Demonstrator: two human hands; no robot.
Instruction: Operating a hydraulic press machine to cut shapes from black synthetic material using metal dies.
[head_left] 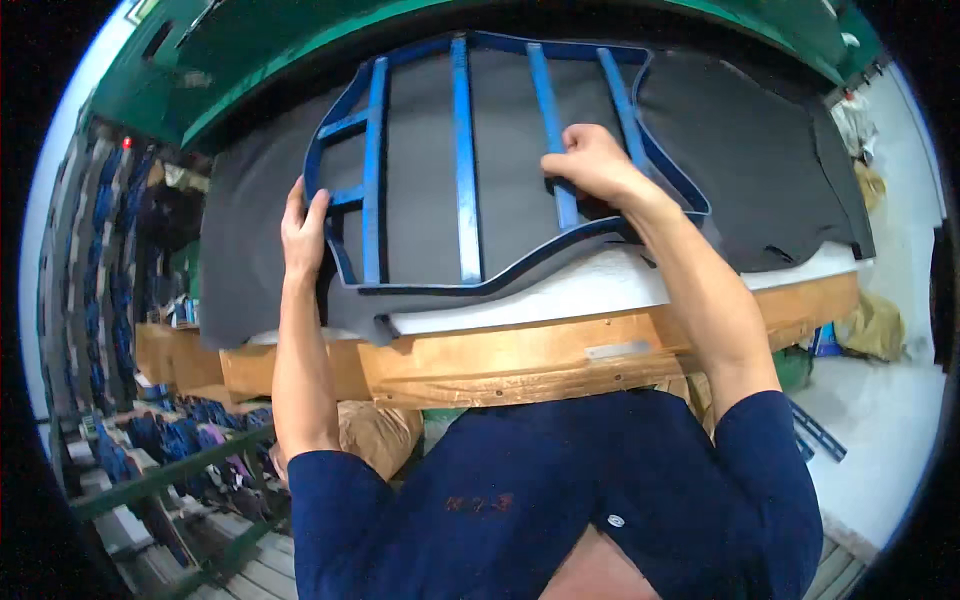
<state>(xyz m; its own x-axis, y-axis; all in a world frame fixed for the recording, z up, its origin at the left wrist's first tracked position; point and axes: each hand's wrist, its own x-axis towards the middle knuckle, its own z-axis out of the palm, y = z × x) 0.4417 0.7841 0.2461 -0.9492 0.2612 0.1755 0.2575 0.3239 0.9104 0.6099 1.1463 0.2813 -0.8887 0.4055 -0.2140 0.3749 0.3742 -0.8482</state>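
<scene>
A large blue metal cutting die (463, 170), a curved outline with several crossbars, lies on a dark grey sheet (420, 150). My left hand (303, 232) holds the die's left edge, thumb on the near side of a short side bar and fingers along the outside. Farther right, my right hand (597, 165) is closed around one of the long crossbars, its fingertips partly hidden behind the bar. The grey sheet reaches past the die on both sides, and its near edge is cut unevenly.
A white board (540, 295) shows under the sheet, above a wooden table edge (500, 375). A green machine beam (330, 50) spans the far side. Racks with blue dies (95, 270) stand left; a green rail (180, 470) runs below them. Sacks (875, 325) lie right.
</scene>
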